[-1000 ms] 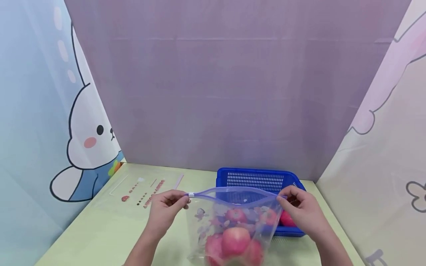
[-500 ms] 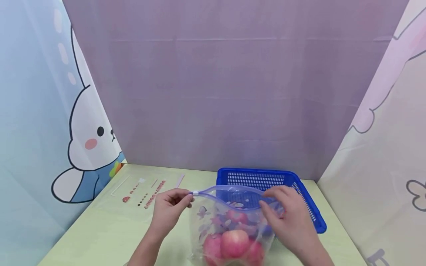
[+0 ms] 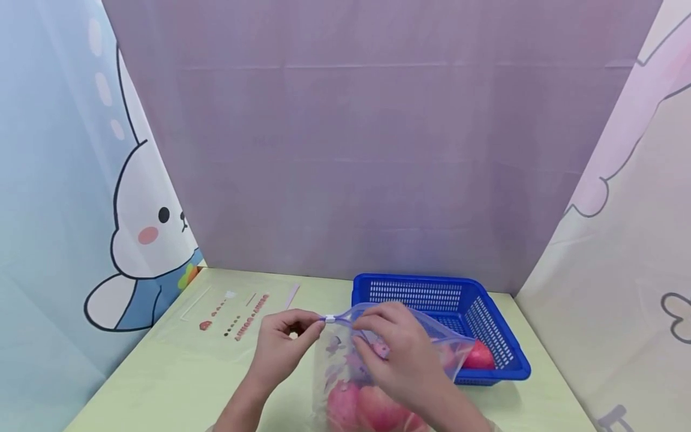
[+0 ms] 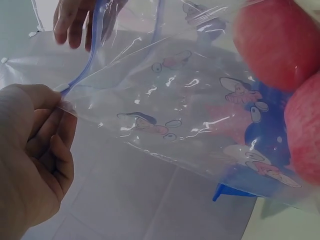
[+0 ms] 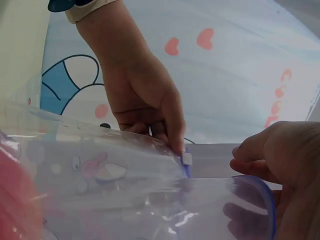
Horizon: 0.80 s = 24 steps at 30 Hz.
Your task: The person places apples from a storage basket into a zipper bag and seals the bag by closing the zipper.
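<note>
A clear slider zip bag (image 3: pixel 329 366) with a purple rim and printed figures hangs between my hands, several red apples (image 3: pixel 342 403) at its bottom. My left hand (image 3: pixel 283 345) pinches its top left corner, right beside the white slider (image 3: pixel 330 318). Its mouth gapes to the right of the slider. My right hand (image 3: pixel 405 357) is at the mouth, fingers loosely bent and thumb apart from them. In the right wrist view, some fingertips of the right hand (image 5: pixel 295 170) show through the film, and the thumb and forefinger point towards the slider without touching it.
A blue plastic basket (image 3: pixel 510 354) stands behind the bag to the right, a red apple (image 3: pixel 479 355) inside it. On the table's left lies another flat clear bag (image 3: pixel 216 345) with red print. Curtains enclose the table at the back and sides.
My right hand has let go of the bag's right corner and moved left along the mouth, close to the slider. My left hand keeps its pinch and has shifted slightly right.
</note>
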### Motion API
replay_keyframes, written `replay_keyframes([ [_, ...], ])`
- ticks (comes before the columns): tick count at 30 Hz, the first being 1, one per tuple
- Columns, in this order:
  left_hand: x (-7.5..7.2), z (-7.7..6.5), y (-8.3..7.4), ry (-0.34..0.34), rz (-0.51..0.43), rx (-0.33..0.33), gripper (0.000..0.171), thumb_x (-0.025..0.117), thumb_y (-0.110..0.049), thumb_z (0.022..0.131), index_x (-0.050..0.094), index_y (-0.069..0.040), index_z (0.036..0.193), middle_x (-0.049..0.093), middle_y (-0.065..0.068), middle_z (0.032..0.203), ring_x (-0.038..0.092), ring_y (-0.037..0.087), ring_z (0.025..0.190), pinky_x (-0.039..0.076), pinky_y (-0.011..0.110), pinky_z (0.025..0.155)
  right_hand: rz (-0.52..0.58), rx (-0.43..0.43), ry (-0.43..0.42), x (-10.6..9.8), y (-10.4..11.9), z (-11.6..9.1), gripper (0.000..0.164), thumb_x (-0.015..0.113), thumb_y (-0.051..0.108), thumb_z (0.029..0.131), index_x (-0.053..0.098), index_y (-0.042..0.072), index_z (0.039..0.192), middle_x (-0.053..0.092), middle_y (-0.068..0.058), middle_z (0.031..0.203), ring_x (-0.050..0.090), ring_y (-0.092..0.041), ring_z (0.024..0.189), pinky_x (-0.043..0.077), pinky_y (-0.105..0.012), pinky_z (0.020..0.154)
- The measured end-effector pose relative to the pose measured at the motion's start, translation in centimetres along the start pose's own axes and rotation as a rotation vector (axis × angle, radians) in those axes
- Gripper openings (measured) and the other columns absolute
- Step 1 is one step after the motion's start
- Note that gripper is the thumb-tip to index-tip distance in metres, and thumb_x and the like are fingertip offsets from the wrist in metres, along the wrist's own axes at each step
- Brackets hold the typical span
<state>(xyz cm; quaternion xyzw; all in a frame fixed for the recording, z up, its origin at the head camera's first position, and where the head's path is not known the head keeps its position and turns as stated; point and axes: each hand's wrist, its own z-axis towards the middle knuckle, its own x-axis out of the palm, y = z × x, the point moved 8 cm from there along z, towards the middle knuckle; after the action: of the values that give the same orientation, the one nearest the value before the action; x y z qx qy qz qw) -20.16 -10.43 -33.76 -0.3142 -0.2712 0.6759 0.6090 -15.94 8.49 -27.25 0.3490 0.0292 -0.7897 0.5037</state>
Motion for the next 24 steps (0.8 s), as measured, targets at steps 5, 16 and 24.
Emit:
replay_keyframes([
  [5, 0.5, 0.4, -2.2, 0.023, 0.067, 0.064, 0.016, 0.072, 0.013, 0.080, 0.073, -0.002, 0.084, 0.066, 0.006, 0.068, 0.052, 0.007, 0.057, 0.046, 0.023, 0.050, -0.021, -0.017, 0.036, 1.4, -0.2, 1.0, 0.015, 0.078, 0.016, 0.083, 0.075, 0.019, 0.098, 0.063, 0.012, 0.099, 0.053, -0.006, 0.095, 0.048, -0.025, 0.077],
  [16, 1.2, 0.7, -5.4, 0.069, 0.118, 0.184, 0.018, 0.072, 0.013, 0.079, 0.073, -0.004, 0.083, 0.067, 0.005, 0.069, 0.052, 0.011, 0.057, 0.045, 0.023, 0.050, -0.083, -0.102, 0.098, 2.7, -0.5, 2.1, 0.012, 0.077, 0.019, 0.084, 0.077, 0.020, 0.097, 0.065, 0.009, 0.096, 0.055, -0.010, 0.094, 0.048, -0.028, 0.079],
  [24, 1.1, 0.3, -1.7, 0.099, 0.109, 0.199, 0.018, 0.072, 0.003, 0.085, 0.075, -0.015, 0.089, 0.068, -0.004, 0.076, 0.054, 0.009, 0.059, 0.045, 0.023, 0.050, -0.095, -0.156, 0.101, 3.3, -0.8, 2.4, 0.007, 0.078, 0.016, 0.083, 0.077, 0.017, 0.090, 0.066, 0.008, 0.092, 0.057, -0.011, 0.092, 0.048, -0.029, 0.081],
])
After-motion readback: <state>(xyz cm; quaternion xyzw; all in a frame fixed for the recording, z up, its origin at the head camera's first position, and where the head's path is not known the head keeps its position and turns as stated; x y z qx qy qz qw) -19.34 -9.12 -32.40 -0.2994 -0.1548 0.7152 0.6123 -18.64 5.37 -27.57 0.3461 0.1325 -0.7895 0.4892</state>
